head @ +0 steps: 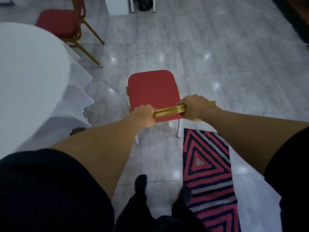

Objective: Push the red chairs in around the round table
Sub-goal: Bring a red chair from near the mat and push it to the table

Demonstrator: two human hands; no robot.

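Hands grip the gold top rail of the near red chair from behind: the left hand curls its fingers tight around the rail's left end, and the right hand wraps the right end the same way, fingers pressed together and closed over the bar. Holding both ends likely gives even control, so the chair can be steered and turned rather than only shoved straight. This chair stands on the tiled floor well apart from the round table, which sits to the left under a white cloth; the seat faces forward, not toward the table, so it probably has to be swung left before it goes in. A second red chair stands at the far side of the table, its seat just beside the table's edge and angled, seemingly not fully pushed in either. A striped rug lies on the floor by the person's feet, close to the near chair's back right leg. No containers are visible.
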